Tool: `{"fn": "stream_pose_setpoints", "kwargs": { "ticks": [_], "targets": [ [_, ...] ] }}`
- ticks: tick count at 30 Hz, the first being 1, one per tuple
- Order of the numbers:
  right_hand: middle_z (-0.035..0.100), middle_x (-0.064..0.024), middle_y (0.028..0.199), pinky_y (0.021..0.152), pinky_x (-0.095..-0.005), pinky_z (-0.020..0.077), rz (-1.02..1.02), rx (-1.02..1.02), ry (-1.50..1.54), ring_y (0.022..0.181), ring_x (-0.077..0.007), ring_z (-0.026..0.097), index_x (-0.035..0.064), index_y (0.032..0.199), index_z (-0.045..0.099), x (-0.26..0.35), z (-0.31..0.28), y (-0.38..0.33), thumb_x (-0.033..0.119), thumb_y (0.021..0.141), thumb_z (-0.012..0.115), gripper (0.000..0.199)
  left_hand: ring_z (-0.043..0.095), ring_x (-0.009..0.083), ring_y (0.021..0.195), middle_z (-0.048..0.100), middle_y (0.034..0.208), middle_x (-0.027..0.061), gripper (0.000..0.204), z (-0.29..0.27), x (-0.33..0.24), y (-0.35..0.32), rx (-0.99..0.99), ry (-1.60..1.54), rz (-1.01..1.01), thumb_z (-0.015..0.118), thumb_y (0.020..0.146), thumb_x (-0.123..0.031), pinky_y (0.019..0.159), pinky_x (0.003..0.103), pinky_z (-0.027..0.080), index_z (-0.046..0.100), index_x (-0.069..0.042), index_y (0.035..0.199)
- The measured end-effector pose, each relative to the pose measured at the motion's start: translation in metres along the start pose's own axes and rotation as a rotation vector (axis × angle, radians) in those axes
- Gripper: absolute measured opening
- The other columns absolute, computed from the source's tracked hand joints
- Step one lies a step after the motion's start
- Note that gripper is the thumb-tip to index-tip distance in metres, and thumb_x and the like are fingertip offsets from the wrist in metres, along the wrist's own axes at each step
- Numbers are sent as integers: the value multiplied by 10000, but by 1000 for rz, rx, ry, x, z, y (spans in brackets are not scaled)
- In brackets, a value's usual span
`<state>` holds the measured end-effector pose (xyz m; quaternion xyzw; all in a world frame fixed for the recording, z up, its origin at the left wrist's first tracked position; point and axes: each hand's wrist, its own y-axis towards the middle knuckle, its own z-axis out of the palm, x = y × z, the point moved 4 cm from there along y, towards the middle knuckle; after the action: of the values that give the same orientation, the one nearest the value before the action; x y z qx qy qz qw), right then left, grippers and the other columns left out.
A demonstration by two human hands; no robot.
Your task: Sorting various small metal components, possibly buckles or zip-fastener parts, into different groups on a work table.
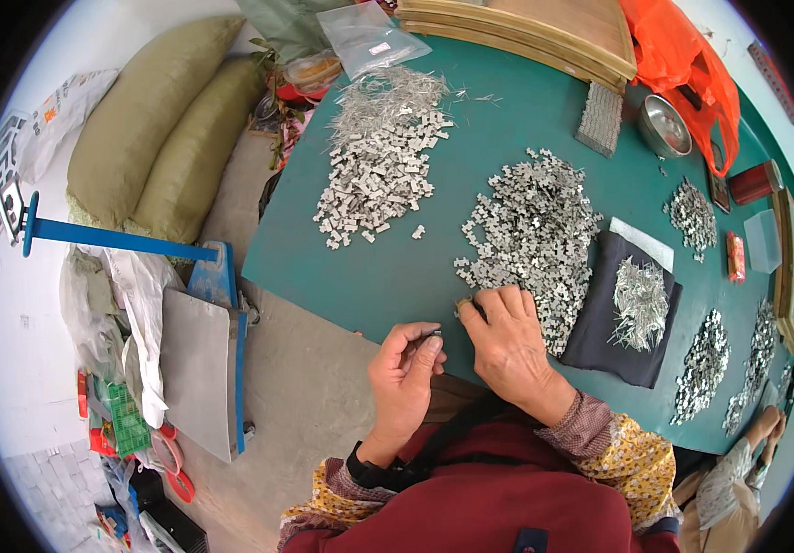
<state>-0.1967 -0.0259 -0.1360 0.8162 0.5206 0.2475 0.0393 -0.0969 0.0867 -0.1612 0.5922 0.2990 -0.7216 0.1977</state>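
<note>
Two hands busy with tiny metal pieces at the near edge of a green table [508, 120].

The left hand [404, 369] has its fingers curled shut around a small dark metal piece [433, 337], pinched at the fingertips just off the table edge. Right beside it, the right hand [506, 336] lies palm down with its fingers bent on the near end of a big pile of small metal parts [531, 230]; can't tell if it's actually gripping one. Further out there's another pile of parts [379, 170], a dark cloth [604, 323] with thin metal pins [639, 304] on it, and a metal bowl [664, 126] by an orange bag [683, 55]; can't see what's in the bowl.
</note>
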Motion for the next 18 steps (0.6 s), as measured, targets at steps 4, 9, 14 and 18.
{"fn": "stream_pose_setpoints", "kwargs": {
  "ticks": [4, 9, 14, 18],
  "targets": [
    [492, -102, 898, 749, -382, 367, 10, 74, -3, 870, -262, 467, 13, 1016, 595, 2, 6, -2, 53, 697, 593, 321, 590, 119, 706, 633, 885, 90, 127, 0, 0, 5, -4, -78, -55, 574, 966, -69, 625, 258, 506, 566, 12, 1064],
    [522, -98, 923, 771, -385, 376, 13, 12, -15, 883, -264, 489, 10, 1039, 600, -4, -2, -9, 57, 708, 585, 334, 595, 128, 677, 641, 882, 105, 113, 1, 0, 10, 8, -150, -79, 544, 984, -91, 574, 261, 508, 526, -11, 1061],
    [555, -90, 953, 790, -392, 388, 60, 17, -67, 898, -268, 512, 32, 1023, 636, -13, -21, -23, 46, 724, 571, 305, 588, 125, 653, 641, 879, 111, 116, -1, 3, 12, 18, -187, -109, 540, 986, -102, 554, 263, 506, 523, -16, 1062],
    [561, -90, 968, 796, -402, 391, 154, -30, -107, 911, -273, 515, 39, 1026, 644, -26, -30, -29, 11, 705, 591, 327, 591, 125, 657, 640, 877, 111, 124, 0, 3, 13, 31, -209, -109, 551, 977, -98, 550, 265, 510, 524, -17, 1066]
  ]
}}
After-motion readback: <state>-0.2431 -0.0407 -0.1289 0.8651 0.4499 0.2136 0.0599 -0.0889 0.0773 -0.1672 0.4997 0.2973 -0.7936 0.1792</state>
